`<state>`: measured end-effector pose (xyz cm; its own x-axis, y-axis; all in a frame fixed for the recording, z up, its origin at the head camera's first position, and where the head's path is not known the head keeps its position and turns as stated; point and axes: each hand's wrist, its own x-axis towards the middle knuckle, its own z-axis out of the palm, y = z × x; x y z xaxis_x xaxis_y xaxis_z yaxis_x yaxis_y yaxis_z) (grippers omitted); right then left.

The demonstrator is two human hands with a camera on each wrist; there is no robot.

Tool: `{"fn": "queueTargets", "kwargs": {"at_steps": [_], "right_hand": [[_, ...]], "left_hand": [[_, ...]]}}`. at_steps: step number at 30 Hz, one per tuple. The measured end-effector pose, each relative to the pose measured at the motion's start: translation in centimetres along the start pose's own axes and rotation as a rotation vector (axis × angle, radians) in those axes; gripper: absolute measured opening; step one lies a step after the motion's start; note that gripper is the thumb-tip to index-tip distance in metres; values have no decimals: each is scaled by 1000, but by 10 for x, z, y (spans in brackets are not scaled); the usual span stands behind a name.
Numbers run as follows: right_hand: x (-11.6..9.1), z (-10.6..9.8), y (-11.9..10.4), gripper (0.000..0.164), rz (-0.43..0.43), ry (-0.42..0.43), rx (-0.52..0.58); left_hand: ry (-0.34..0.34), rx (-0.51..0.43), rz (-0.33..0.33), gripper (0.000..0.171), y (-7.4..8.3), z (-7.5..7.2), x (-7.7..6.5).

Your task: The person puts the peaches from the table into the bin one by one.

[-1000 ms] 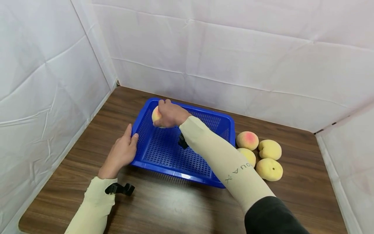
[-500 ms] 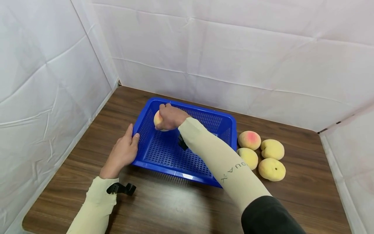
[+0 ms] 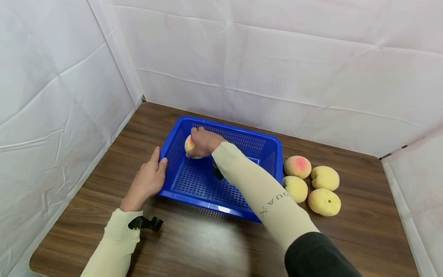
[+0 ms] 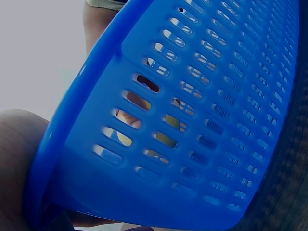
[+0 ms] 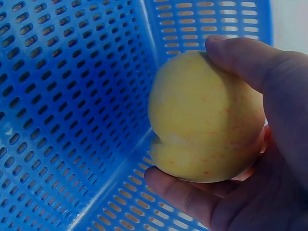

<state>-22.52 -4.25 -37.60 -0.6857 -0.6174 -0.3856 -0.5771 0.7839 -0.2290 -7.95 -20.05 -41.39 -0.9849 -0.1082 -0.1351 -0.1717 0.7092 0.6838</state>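
A blue plastic basket [image 3: 204,202] with slotted walls stands on the table. Inside its back left corner, my right hand [image 3: 206,141] grips a yellow peach [image 3: 189,144] with a pinkish blush. The right wrist view shows thumb and fingers on opposite sides of that peach [image 5: 202,120], low among the basket walls. My left hand [image 3: 148,179] holds the basket's left rim, thumb at the edge. In the left wrist view, the slotted wall [image 4: 183,144] fills most of the picture, and the fingers are largely hidden.
Several more peaches sit on the table right of the basket: a red-blushed peach [image 3: 297,167], a yellow peach [image 3: 295,189] beside the basket, a creased peach [image 3: 325,178] and a peach with a stem hollow [image 3: 324,202]. White cloth walls [image 3: 263,69] border the wooden table [image 3: 194,246].
My right hand has lowered the peach slightly deeper into the basket's back left corner. My left hand stays on the rim. The whole view has shifted a little.
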Motion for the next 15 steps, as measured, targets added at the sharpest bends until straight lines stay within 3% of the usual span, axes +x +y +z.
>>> {"fn": "queueTargets", "kwargs": {"at_steps": [15], "right_hand": [[4, 6, 1, 82, -19, 5, -29]], "left_hand": [[-10, 8, -3, 59, 2, 0, 0]]}}
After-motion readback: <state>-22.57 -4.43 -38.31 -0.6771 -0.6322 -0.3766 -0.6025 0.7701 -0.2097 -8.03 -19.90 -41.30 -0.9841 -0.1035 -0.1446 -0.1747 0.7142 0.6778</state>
